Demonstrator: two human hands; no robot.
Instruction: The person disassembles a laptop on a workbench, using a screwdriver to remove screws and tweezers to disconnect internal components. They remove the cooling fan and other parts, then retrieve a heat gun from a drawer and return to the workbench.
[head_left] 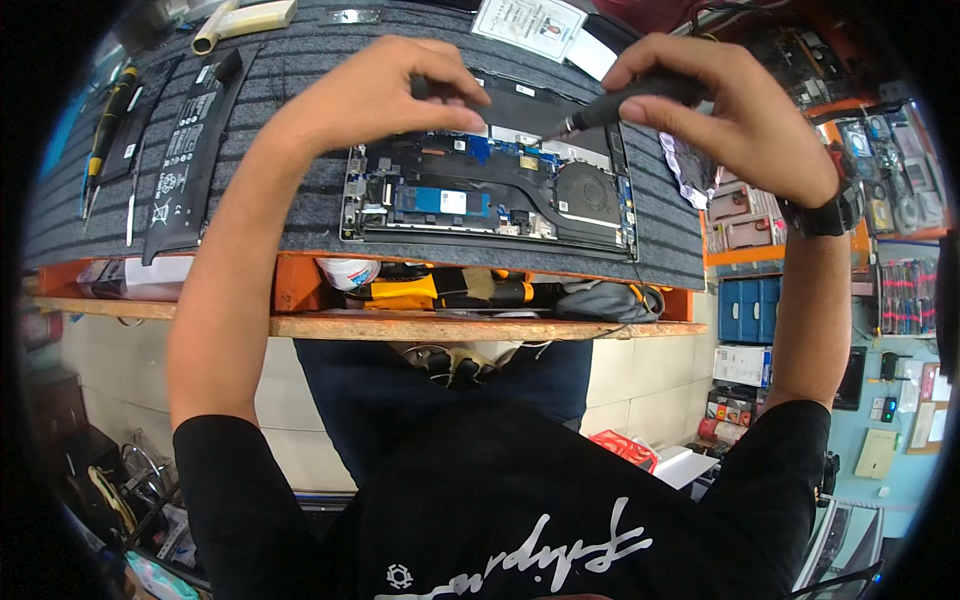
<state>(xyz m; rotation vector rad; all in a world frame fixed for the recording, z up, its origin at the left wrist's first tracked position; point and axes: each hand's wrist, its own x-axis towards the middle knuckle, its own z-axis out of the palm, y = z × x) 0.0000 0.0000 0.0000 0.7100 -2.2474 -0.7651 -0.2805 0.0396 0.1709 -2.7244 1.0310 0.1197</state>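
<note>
Laptop [510, 182], opened, lies on the desk [315, 225]; the right hand [728, 100] grips a screwdriver [600, 112] over it. Whether the left hand's [390, 90] curled fingers hold anything, I cannot tell. Uneven pressure could make the tip slip, nicking the fan [585, 190].

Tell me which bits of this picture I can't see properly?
All in the head view:
Left hand: its curled fingers hide whether it grips anything.
Black screwdriver: the right hand covers part of its handle.
Its tip: too small to tell if it touches the opened-up laptop.
Yellow-and-black tools: the table above partly hides them.
</note>
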